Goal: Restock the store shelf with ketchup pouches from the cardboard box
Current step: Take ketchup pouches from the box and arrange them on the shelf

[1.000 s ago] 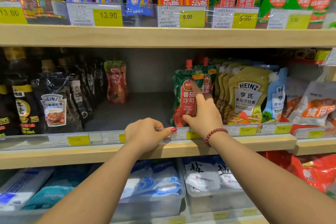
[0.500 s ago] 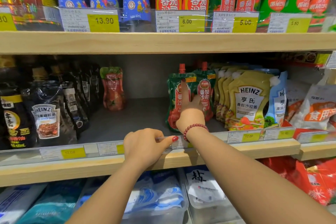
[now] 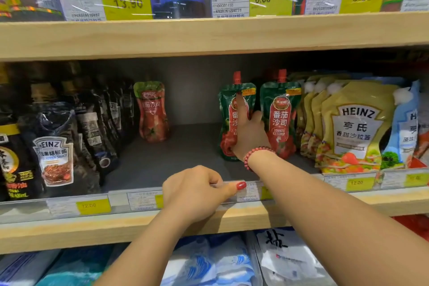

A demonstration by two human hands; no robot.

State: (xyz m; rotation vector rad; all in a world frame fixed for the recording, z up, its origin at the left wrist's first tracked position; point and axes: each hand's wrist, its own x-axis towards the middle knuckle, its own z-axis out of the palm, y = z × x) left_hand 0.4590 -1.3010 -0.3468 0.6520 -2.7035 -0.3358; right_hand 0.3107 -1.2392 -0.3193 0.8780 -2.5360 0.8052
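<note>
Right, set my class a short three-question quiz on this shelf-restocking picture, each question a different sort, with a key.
1. True or false: the right hand touches a yellow Heinz pouch.
2. How many green ketchup pouches with red spouts show? A one, B two, C five.
3. Fill in: the left hand grips the ___ along the shelf's front edge.
Key: 1 false, it is on the left green ketchup pouch; 2 B; 3 price rail.
</note>
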